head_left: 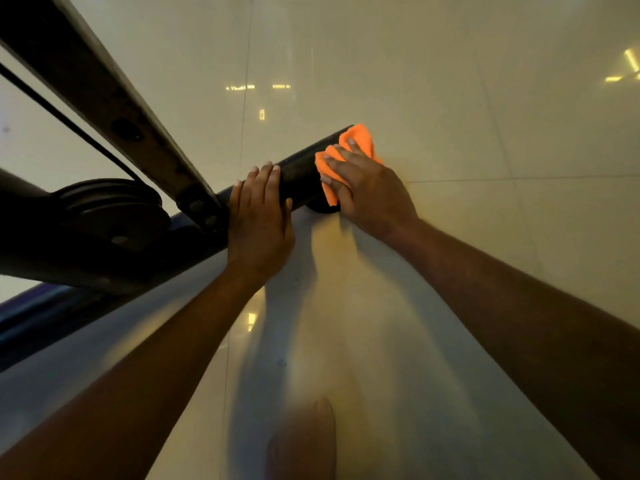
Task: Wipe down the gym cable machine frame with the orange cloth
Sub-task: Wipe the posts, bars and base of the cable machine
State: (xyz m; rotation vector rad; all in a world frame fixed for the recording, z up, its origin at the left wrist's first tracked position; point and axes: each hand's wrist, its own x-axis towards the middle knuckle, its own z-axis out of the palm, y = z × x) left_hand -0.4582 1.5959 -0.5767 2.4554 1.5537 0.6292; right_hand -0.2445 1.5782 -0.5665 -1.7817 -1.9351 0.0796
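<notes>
Nearest, a bare foot (pixel 304 441) on pale floor tiles (pixel 485 237), below the base tube (pixel 298 178). Left hand (pixel 259 223) wrapped around the base tube, steadying. Just beyond, right hand (pixel 370 188) pressing the orange cloth (pixel 356 140) over the tube's far end. Best kept wrapped round, pressure even, sweeping back toward the pulley (pixel 110 213).

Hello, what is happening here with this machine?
A person is wiping the base tube of a gym cable machine. The right hand presses an orange cloth over the far end of the tube. The left hand grips the tube beside it, next to the slanted frame bar and the pulley. The tube lies low over the tiled floor.
</notes>
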